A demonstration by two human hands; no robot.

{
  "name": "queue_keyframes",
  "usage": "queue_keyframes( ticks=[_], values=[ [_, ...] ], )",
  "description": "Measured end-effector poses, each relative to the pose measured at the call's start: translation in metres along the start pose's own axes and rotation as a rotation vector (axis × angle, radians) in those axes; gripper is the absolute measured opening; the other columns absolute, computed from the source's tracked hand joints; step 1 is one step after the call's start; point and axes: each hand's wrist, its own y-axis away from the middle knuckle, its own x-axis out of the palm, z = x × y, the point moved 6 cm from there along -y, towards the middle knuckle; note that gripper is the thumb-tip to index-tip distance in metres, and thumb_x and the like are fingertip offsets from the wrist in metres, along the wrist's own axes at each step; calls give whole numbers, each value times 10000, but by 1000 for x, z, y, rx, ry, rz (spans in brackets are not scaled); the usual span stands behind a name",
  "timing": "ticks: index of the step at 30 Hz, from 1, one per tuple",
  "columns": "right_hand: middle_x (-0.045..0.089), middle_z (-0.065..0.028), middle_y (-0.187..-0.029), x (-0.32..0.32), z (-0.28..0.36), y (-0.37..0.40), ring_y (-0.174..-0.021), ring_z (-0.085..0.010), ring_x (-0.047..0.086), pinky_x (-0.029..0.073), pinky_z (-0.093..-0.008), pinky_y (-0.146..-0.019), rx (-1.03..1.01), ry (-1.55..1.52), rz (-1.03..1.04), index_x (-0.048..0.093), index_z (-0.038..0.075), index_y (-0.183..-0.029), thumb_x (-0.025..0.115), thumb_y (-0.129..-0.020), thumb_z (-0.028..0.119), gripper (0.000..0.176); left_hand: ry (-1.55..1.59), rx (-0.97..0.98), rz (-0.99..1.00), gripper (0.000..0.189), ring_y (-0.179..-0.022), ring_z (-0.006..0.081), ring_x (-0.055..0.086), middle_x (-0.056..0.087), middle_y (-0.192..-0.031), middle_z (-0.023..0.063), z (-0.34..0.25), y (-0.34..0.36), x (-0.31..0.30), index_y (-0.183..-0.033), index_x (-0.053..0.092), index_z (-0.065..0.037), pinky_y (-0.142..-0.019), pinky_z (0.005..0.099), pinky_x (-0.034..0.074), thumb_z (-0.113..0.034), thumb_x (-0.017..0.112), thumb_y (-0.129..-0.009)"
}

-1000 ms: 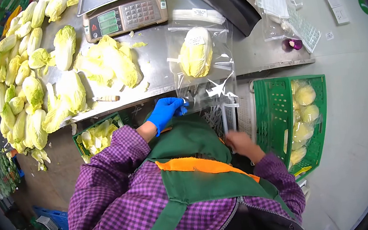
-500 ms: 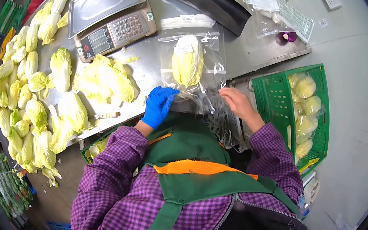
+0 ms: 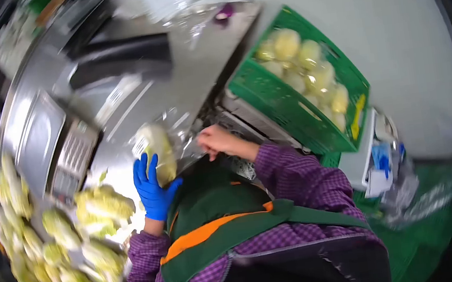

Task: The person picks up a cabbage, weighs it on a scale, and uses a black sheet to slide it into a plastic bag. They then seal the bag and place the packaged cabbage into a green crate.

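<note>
A napa cabbage (image 3: 165, 158) with a white label lies in a clear plastic bag (image 3: 183, 138) at the front edge of the metal table. My left hand (image 3: 153, 189), in a blue glove, is open with fingers spread, its fingertips over the near left side of the cabbage. My bare right hand (image 3: 219, 142) is closed, fingers curled at the right edge of the bag, where the clear film reaches them. Motion blurs the film there.
Unbagged napa cabbages (image 3: 64, 273) are heaped at the left, near loose leaves (image 3: 104, 206) and a scale (image 3: 73, 157). A black curved sheet (image 3: 126, 60) lies farther back. On the right, a green crate (image 3: 289, 105) holds bagged cabbages (image 3: 313, 74).
The view has swung right, showing more of the crate. My left hand has gone from closed fingers by the bag's lower edge to spread fingers at the cabbage; my right fingers have curled.
</note>
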Motion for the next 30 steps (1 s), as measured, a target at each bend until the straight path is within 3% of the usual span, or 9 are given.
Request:
queue_keyframes(
  ticks=[4, 7, 9, 13, 16, 19, 20, 25, 30],
  values=[
    [610, -82, -715, -4, -27, 2, -533, -124, 570, 529, -297, -499, 76, -300, -117, 549, 5, -948, 518, -909, 397, 395, 107, -14, -119, 708, -1275, 347, 370, 390, -1363, 181, 38, 0, 25, -1275, 458, -43, -1033, 432, 344, -125, 786, -652],
    [637, -106, -785, 13, -42, 9, -619, -163, 615, 542, -300, -560, 125, -400, -62, 521, 37, -1040, 526, -884, 526, 513, 1264, -828, -201, 551, -1123, 296, 537, 517, -1256, 131, 102, 11, 38, -1296, 452, -49, -955, 379, 444, -246, 648, -821],
    [599, -156, -1068, 28, -21, 28, -871, -205, 626, 526, -363, -771, 95, -442, 60, 411, 71, -1301, 590, -831, 578, 713, 1359, -1074, -48, 549, -1083, 285, 571, 567, -1210, 127, 87, 24, 50, -1307, 456, -55, -952, 392, 455, -359, 562, -864],
    [512, -103, -1261, 21, 40, 55, -1101, -219, 548, 433, -378, -963, -437, -789, 125, 339, 24, -1362, 666, -853, 304, 667, 1674, -916, 231, 539, -1192, 266, 500, 509, -1310, 116, -33, -1, 81, -1356, 398, -35, -1021, 394, 387, -314, 494, -904],
    [589, -118, -1156, -55, 31, 84, -1031, -215, 588, 479, -378, -910, -551, -997, -160, 447, -13, -1278, 627, -841, 159, 503, 1586, -602, 487, 608, -1196, 223, 483, 461, -1354, 108, -95, -28, 105, -1389, 344, -35, -993, 350, 403, -71, 607, -842],
    [612, -101, -1037, -156, 48, 175, -920, -198, 610, 510, -334, -815, -592, -721, -520, 481, -42, -1199, 653, -827, 185, 468, 1342, -419, 573, 650, -1187, 186, 484, 481, -1329, 83, -127, -41, 123, -1411, 335, -61, -976, 312, 409, 14, 611, -827],
    [610, -134, -1046, -199, 38, 205, -942, -216, 610, 516, -342, -809, -426, -549, -842, 458, -62, -1219, 677, -820, 239, 546, 1296, -420, 562, 565, -1152, 180, 513, 517, -1289, 75, -125, -38, 133, -1375, 395, -45, -955, 299, 426, 14, 595, -849],
    [578, -172, -1134, -379, 10, 313, -993, -231, 592, 506, -348, -823, -283, -46, -1454, 393, -52, -1275, 799, -696, 229, 761, 1113, -685, 639, 373, -1084, 179, 563, 591, -1192, 91, -87, 4, 171, -1250, 523, -1, -945, 299, 444, -13, 585, -883],
    [584, -171, -1143, -516, -81, 310, -978, -237, 593, 487, -347, -833, -401, -42, -1576, 397, -37, -1307, 773, -731, 254, 747, 1014, -726, 731, 360, -1081, 166, 564, 595, -1187, 90, -91, 15, 179, -1234, 541, 5, -944, 291, 445, -31, 598, -880]
  ],
)
